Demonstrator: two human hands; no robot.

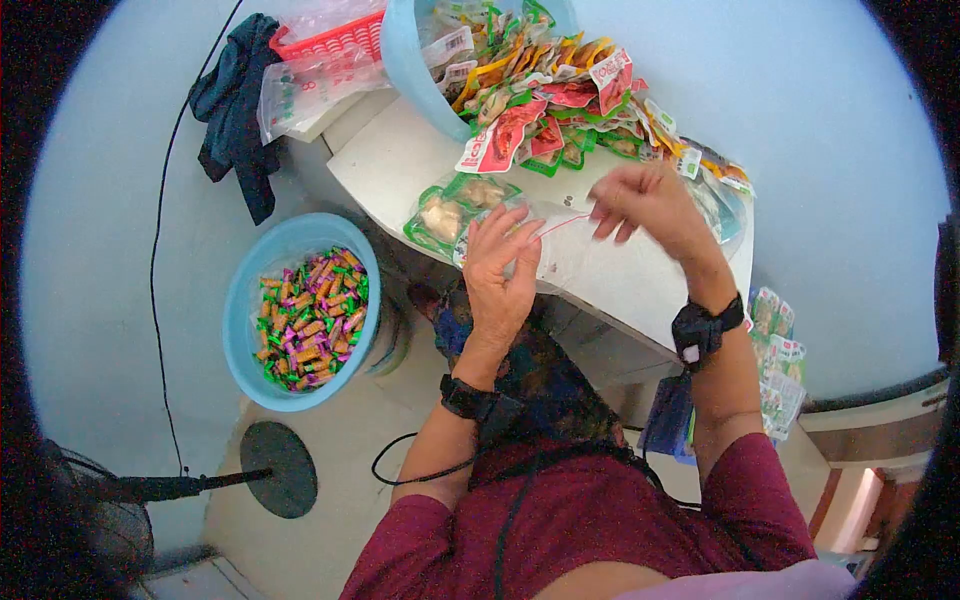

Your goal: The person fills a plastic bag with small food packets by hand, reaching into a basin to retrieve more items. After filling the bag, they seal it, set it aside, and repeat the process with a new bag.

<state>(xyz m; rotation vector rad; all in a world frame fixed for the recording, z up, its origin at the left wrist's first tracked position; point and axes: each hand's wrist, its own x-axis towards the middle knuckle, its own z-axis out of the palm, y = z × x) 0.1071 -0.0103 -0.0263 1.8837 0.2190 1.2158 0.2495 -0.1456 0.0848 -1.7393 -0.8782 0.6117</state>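
A clear plastic bag [562, 262] lies near the front edge of the white table, with green-and-clear snack packets [441, 217] at its left end. My left hand [498, 262] is over the bag beside the packets, thumb and fingers closed on the film. A thin red string [565, 226] runs from the fingertips of my left hand to my right hand. Raised above the table, my right hand [645, 205] pinches the string's other end between thumb and fingers, slightly blurred. How the string passes around the bag is hidden by my left hand.
A tipped blue basin [405, 70] spills many snack packets [560, 100] over the white table [380, 150]. Lower left stands a blue tub [236, 345] of small wrapped snacks [312, 318]. A red basket [330, 42], dark cloth [240, 110] and fan base [278, 470] are leftward.
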